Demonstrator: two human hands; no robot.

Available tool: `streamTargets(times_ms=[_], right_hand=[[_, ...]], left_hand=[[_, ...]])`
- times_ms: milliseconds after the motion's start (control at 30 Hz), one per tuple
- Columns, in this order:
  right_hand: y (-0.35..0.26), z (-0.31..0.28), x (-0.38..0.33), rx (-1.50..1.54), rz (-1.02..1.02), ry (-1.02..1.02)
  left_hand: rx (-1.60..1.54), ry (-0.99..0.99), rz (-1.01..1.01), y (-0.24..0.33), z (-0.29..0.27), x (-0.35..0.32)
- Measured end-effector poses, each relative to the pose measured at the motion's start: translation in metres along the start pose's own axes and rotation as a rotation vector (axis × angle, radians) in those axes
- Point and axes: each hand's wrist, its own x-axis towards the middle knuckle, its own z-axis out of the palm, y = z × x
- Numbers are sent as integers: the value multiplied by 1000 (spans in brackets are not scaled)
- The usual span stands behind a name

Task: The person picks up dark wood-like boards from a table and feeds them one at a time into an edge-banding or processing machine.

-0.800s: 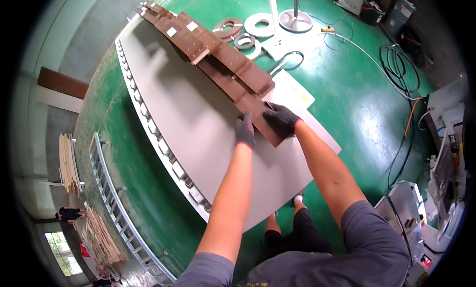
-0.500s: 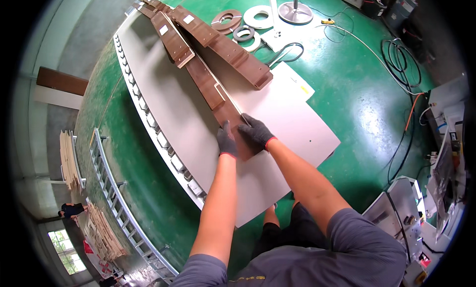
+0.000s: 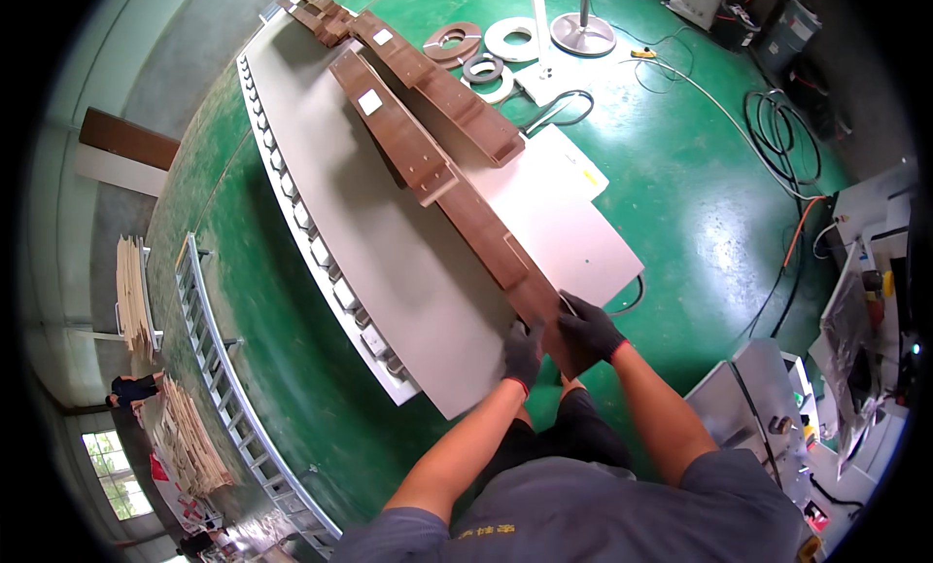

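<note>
A stack of long brown boards (image 3: 465, 234) lies on a pale sheet, its near end projecting past the sheet's front edge toward me. Dark-gloved, my left hand (image 3: 522, 353) closes on the left edge of the lowest brown board (image 3: 539, 305). My right hand (image 3: 589, 327), gloved alike, grips that board's right edge; some fingers are hidden beneath it. Farther up, shorter brown boards (image 3: 389, 125) with a white label rest on top of it. A second brown stack (image 3: 457, 101) lies alongside to the right.
The pale sheet (image 3: 321, 145) covers a long roller conveyor (image 3: 292, 189). Rolls of edging (image 3: 453, 44) and a round-based stand (image 3: 583, 36) are beyond it on the green floor. A metal roller track (image 3: 219, 354) runs at left. Cables (image 3: 777, 145) and a machine (image 3: 743, 407) are at right.
Both hands have drawn the brown boards toward me and to the right. The board's near end now passes the sheet's front edge. My view has shifted slightly.
</note>
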Motion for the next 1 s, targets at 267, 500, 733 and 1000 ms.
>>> streamTargets(times_ms=[267,500,733,1000], right_hand=[[-13,-12,-129,-632,26,314],[-113,38,-195,-542,-273,485],[-116,63,-251,-509,-260,579],[-107,119,-318,-426,-155,550]], left_hand=[[208,310,40,-1,-23,-61],[345,560,229,201,-35,65],[168,375,115,164,-76,43],[182,281,308,-69,-162,-130]])
